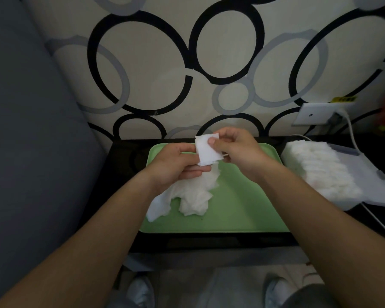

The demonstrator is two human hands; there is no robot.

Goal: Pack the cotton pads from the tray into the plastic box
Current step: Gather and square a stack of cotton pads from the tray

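On my feed both hands are up over the far edge of the green tray (242, 207), drawn close together around one small stack of cotton pads (208, 151). The left hand (176, 165) cradles the stack from the left, fingers curled underneath it. The right hand (236, 150) pinches it from the other side, its thumb flat on the face of the top pad. The stack is square and white, tilted a little, held in the air and clear of the tray.

Below the left hand lies a heap of loose pads (193, 194), sprawled over the left half of the tray, some overlapping and a few reaching the left rim. The right half of the tray shows bare green.

The plastic box (369, 185) sits just beside the tray on the right, pale and translucent. It already carries rows of packed pads (320, 170) standing on edge, filling the side nearer the tray. Tray and box both rest on a black table (120, 174).

Behind it I see a wall of black and grey rings, with a wall socket (316, 114) at the right and a white cable (351, 130) running down from it past the box.
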